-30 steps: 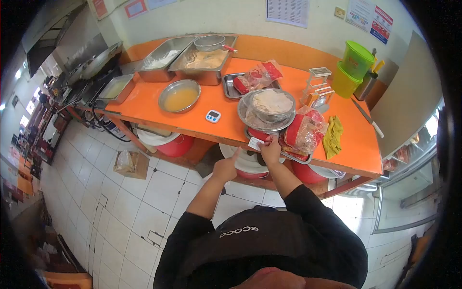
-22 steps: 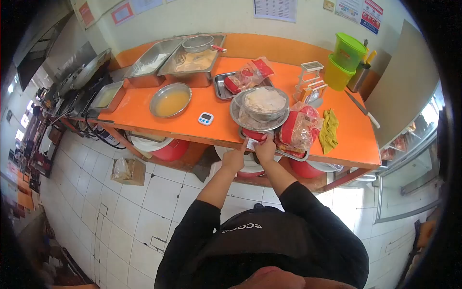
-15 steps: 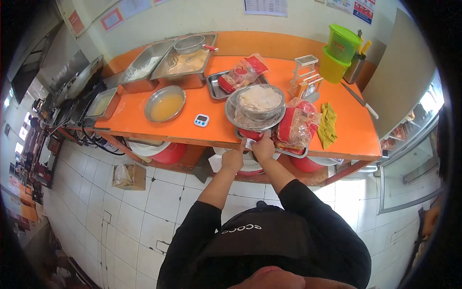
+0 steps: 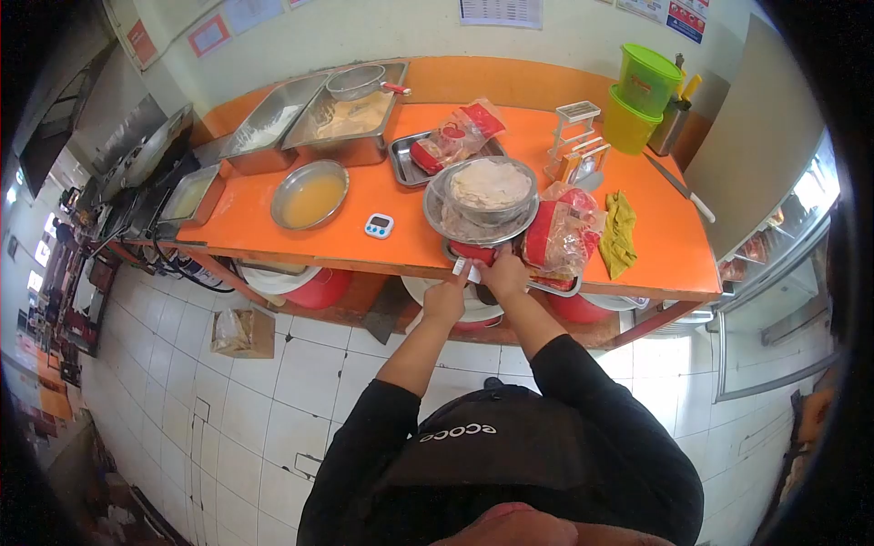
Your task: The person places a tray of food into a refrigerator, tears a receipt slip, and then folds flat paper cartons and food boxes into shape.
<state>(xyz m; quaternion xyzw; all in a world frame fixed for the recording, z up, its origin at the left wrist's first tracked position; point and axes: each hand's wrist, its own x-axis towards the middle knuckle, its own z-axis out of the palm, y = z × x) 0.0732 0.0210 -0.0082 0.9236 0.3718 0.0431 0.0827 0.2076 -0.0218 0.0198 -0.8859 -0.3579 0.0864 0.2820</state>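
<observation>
The left hand (image 4: 444,297) pinches a small white label (image 4: 473,272) at the front edge of the orange table (image 4: 369,187). The right hand (image 4: 503,276) curls in beside it; whether it grips the label or the red packet (image 4: 471,253) behind, I cannot tell. Nested steel bowls (image 4: 481,237) stand just beyond.
</observation>
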